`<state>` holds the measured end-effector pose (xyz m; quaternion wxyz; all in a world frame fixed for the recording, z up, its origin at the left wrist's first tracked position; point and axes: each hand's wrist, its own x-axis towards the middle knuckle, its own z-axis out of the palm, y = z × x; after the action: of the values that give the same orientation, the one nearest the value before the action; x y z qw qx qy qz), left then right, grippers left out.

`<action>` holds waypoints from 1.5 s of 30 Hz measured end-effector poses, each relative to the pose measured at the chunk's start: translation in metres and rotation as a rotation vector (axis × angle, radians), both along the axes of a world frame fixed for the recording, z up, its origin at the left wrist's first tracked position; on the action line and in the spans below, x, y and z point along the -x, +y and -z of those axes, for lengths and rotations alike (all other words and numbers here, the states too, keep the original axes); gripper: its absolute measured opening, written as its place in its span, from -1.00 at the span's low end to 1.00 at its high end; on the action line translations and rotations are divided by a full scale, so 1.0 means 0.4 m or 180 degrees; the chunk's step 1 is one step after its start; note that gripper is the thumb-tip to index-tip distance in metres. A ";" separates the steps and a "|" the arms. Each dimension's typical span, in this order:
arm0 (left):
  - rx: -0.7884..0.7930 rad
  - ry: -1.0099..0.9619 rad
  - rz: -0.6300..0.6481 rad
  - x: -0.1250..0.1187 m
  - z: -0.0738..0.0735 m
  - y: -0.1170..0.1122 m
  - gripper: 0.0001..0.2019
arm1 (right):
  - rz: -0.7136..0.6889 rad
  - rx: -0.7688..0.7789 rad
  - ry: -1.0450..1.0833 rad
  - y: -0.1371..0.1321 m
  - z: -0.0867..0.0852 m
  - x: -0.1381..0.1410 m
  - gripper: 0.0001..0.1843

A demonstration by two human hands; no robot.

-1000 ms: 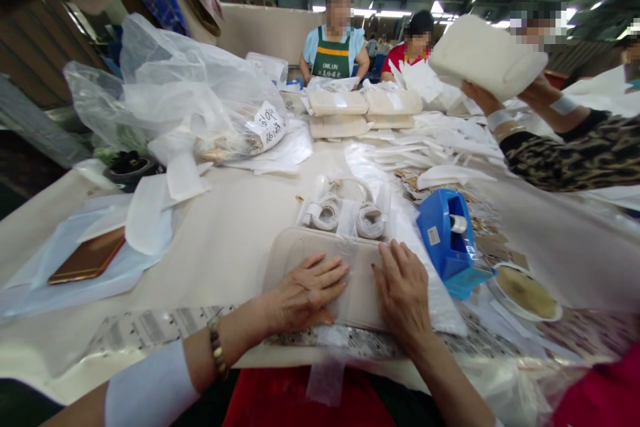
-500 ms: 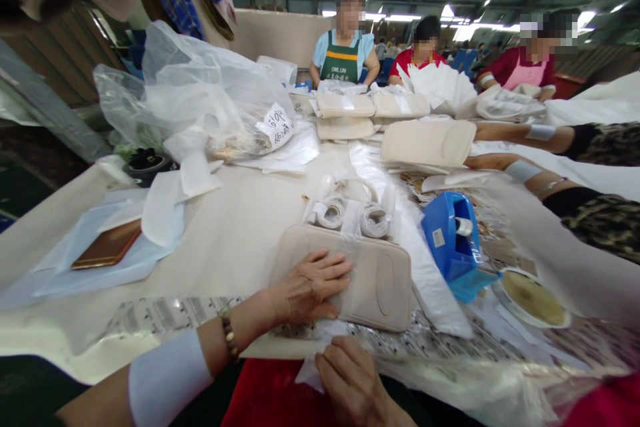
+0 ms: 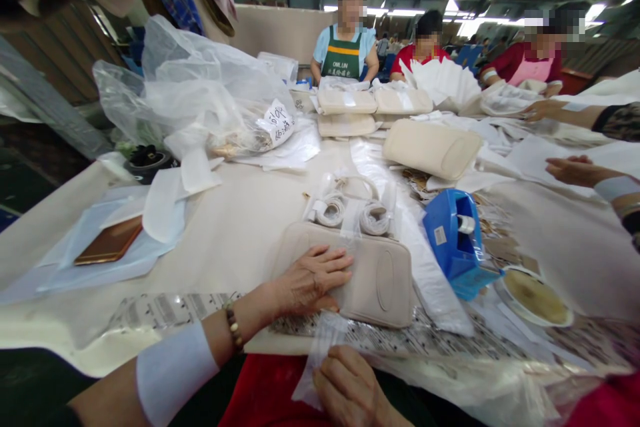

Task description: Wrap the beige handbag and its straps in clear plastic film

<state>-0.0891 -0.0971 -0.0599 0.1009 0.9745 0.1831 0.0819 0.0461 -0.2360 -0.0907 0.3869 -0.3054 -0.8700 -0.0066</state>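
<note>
A beige bag (image 3: 383,273) lies flat on the table in front of me, with an oval outline on its right side. Two wrapped strap coils (image 3: 330,209) rest above its far edge, and a translucent band runs from between them down over the bag. My left hand (image 3: 310,280) is spread flat on the bag's front, fingers pointing right. Below the table's front edge, my right hand (image 3: 347,383) is closed on the end of a translucent strip (image 3: 327,337) that hangs from the bag's near side. The fingertips of that hand are partly hidden.
Right of the bag stand a blue tape dispenser (image 3: 453,240) and a bowl of yellowish paste (image 3: 537,297). A co-worker's hands (image 3: 575,170) are over white sheets at right. Another beige bag (image 3: 433,147) lies beyond. A brown flat item (image 3: 109,240) and a plastic sack (image 3: 200,87) are left.
My right hand has shifted slightly, and more of the strip shows between it and the bag. The co-worker's hands have let go of the far beige bag and moved right.
</note>
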 end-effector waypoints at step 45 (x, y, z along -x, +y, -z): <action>0.0475 -0.0512 0.0401 0.041 0.024 -0.023 -0.76 | 0.1564 0.0882 0.0770 0.228 -0.011 -0.088 -0.80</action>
<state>-0.1053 -0.1063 -0.0697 0.1924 0.9641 0.1185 0.1395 0.0812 -0.1447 -0.0863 0.4291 -0.5551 -0.7104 0.0551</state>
